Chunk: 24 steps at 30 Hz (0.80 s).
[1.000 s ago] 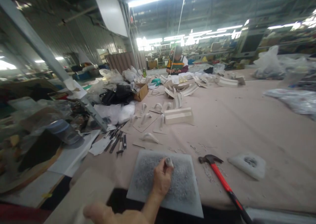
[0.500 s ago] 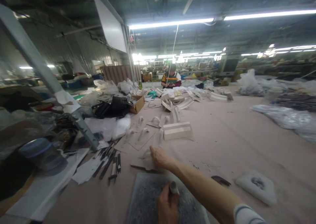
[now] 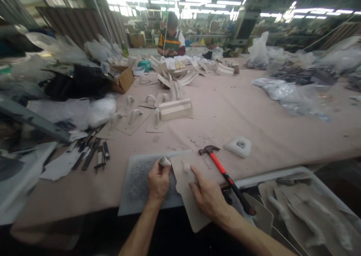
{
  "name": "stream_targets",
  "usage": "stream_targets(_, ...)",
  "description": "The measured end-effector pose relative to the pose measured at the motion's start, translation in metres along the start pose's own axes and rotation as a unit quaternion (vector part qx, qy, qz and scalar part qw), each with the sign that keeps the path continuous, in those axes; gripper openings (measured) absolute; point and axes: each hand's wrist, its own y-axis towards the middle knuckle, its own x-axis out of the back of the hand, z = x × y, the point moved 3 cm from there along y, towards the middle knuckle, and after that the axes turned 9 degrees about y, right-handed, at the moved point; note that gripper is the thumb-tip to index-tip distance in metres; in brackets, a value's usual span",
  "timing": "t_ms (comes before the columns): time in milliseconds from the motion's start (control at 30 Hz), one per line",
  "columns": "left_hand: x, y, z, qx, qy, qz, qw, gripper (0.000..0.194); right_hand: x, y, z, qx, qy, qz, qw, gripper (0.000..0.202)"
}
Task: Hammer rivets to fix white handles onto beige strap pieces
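My left hand (image 3: 158,182) is closed around a short pale rolled piece (image 3: 165,161), its rounded end poking up past the thumb. A flat beige panel (image 3: 194,207) with a notched left edge is in my right hand (image 3: 207,196). The index finger lies along its top, near a small pale tab (image 3: 186,167); the other fingers are partly hidden. Panel and roll are close together over the right part of a worn grey board (image 3: 135,181). I cannot tell whether they are joined. A red-and-black claw hammer (image 3: 221,169) lies right of the panel.
Several beige panels with loop handles (image 3: 135,115) lie beyond the board. Dark strips and tools (image 3: 91,150) are at left. Small metal bits surround a white lump (image 3: 239,146). A white bin (image 3: 307,173) of beige pieces stands at right. A person (image 3: 171,38) sits across the table.
My right hand has come back from the table beyond the board and now holds the panel near my left hand. The view has tilted down and shifted right, bringing the whole hammer and bin into sight.
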Motion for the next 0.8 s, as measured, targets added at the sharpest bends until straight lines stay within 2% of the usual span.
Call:
stream_targets(67, 0.001, -0.002, -0.003, -0.01, 0.01, 0.009, 1.0, 0.03, -0.02, -0.02, -0.005, -0.005, 0.02, 0.009, 1.0, 0.057)
stream_targets(167, -0.001, -0.003, -0.01, -0.018, 0.012, 0.026, 0.999, 0.031, -0.033, -0.029, -0.003, -0.02, 0.027, -0.002, 0.999, 0.057)
stream_targets(333, -0.027, 0.0, -0.024, -0.004, -0.062, 0.12, 0.991, 0.039, -0.029, -0.029, 0.003, -0.037, 0.052, 0.003, 0.998, 0.053)
stream_targets(433, -0.045, 0.004, -0.027, -0.004, -0.067, 0.165, 0.984, 0.034, -0.018, -0.028, -0.004, -0.019, 0.11, -0.018, 0.994, 0.05)
stream_targets(533, -0.051, 0.007, -0.025, -0.01, -0.048, 0.181, 0.982, 0.023, 0.004, -0.023, -0.028, -0.003, 0.128, -0.097, 0.987, 0.046)
stream_targets(633, -0.049, 0.007, -0.024, -0.019, -0.038, 0.184, 0.982, 0.021, 0.026, -0.014, -0.064, -0.036, 0.044, -0.156, 0.986, 0.041)
stream_targets(700, -0.047, 0.006, -0.026, -0.027, -0.024, 0.188, 0.981, 0.021, 0.034, -0.009, -0.087, -0.078, -0.035, -0.139, 0.987, 0.035)
stream_targets(800, -0.046, 0.005, -0.03, -0.039, 0.005, 0.194, 0.98, 0.021, 0.035, -0.006, -0.111, -0.119, -0.111, -0.081, 0.983, 0.025)
